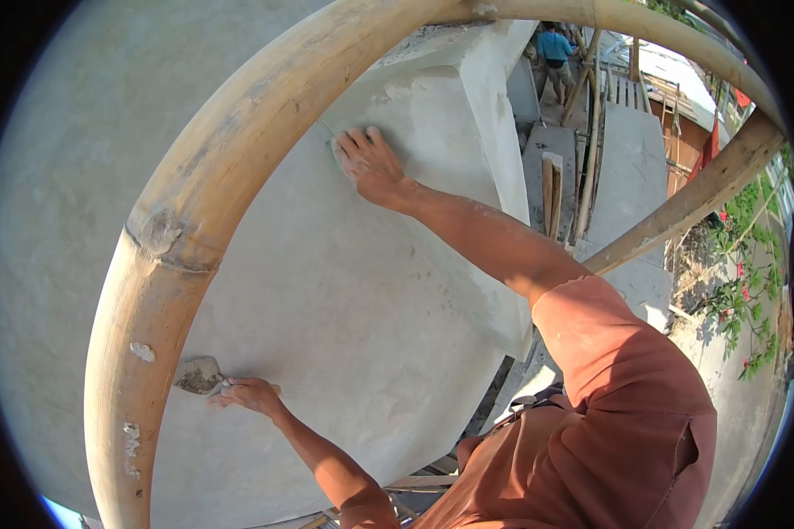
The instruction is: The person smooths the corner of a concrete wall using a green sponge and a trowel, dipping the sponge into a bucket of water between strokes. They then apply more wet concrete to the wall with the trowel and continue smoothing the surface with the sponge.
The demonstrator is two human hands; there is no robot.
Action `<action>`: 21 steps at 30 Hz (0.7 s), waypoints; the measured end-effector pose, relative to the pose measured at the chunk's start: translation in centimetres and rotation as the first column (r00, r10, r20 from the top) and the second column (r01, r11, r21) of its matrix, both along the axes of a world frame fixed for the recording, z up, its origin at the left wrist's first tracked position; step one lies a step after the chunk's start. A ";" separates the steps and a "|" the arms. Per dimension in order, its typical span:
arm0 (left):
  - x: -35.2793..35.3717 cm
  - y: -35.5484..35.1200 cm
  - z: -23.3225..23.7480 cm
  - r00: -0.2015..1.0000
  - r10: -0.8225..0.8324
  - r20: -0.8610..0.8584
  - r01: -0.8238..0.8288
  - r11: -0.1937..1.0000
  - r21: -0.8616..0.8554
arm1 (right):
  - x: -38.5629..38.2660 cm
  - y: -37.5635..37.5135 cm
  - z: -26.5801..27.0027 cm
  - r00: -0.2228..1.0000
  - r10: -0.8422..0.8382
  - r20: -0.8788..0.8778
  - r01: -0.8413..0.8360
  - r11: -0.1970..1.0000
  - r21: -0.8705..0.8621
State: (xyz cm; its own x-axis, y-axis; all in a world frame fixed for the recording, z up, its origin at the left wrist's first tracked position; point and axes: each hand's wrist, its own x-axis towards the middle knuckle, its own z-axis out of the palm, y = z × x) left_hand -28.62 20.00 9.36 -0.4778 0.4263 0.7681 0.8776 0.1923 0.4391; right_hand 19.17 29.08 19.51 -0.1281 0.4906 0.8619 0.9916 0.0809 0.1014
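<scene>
My left hand (251, 394), at the lower left, is closed around the handle of a small trowel (199, 376). Grey mortar lies on the trowel's blade, close to the bamboo pole. Higher up, my right hand (372, 166) is at the smooth grey plastered surface (362, 291), its fingers bent and dusted with pale plaster. A thin greenish edge shows beside those fingertips, but what the hand holds there is mostly hidden.
A thick curved-looking bamboo pole (172, 220) crosses in front of the surface. Another pole (688, 198) slants at the right. A person in a blue top (554, 48) stands in the background among timbers. Flowering plants (745, 300) grow at the far right.
</scene>
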 end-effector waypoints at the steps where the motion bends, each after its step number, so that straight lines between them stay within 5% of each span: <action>1: 0.1 -0.1 0.2 1.000 0.000 -0.001 0.000 1.000 0.004 | -0.2 -1.1 0.5 1.000 0.000 -0.001 0.000 1.000 0.004; 3: 0.8 -0.2 0.2 1.000 -0.003 0.007 0.002 0.998 0.056 | 0.3 -3.3 2.1 0.996 -0.035 -0.083 0.063 0.930 0.363; 7: 1.6 -0.6 0.7 1.000 0.000 0.025 0.000 1.000 0.021 | 1.9 -5.0 4.5 0.976 -0.145 -0.164 0.202 0.889 0.412; 12: 1.4 -0.5 0.8 0.999 -0.015 0.048 0.013 0.999 0.036 | 1.8 -3.4 1.2 0.991 -0.135 0.000 0.132 0.967 0.217; 15: 1.6 -0.6 1.0 0.997 -0.021 0.073 0.018 0.999 0.049 | 1.5 -4.2 -0.5 0.992 -0.079 -0.103 0.090 0.990 0.105; 18: 2.1 -1.0 1.2 0.997 -0.032 0.064 0.030 0.999 0.027 | 2.6 -8.1 2.6 0.970 -0.108 -0.219 0.187 0.906 0.381; 21: 1.9 -0.6 0.9 1.000 0.010 0.027 -0.010 1.000 0.025 | 3.9 -8.8 4.1 0.957 -0.160 -0.243 0.253 0.868 0.427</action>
